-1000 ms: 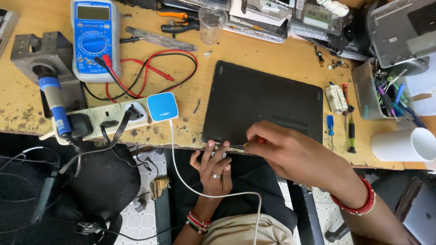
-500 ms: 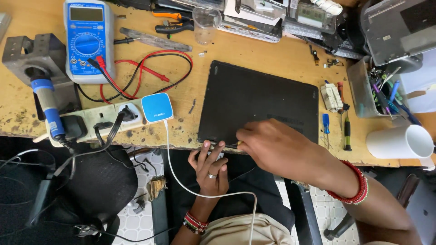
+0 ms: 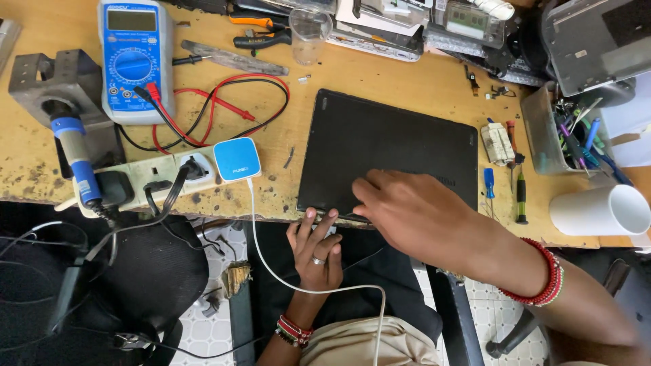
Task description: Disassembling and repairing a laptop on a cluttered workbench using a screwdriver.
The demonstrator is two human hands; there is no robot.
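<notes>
Pretty cluttered bench: a blue multimeter (image 3: pixel 133 57) is parked upper left, a white power strip (image 3: pixel 146 177) sits left of centre, screwdrivers (image 3: pixel 519 193) lie to the right. The black laptop (image 3: pixel 386 152) is laid flat mid-frame. Its front edge is pinched from below by the left hand (image 3: pixel 317 247), while the right hand (image 3: pixel 410 210) is pressed on top, fingers curled on that edge.

Right hand (image 3: pixel 413 210) hides the laptop's (image 3: pixel 386 149) near edge and any tool

1 laptop (image 3: pixel 386 152), 1 multimeter (image 3: pixel 132 61), 2 hands (image 3: pixel 315 247)
</notes>
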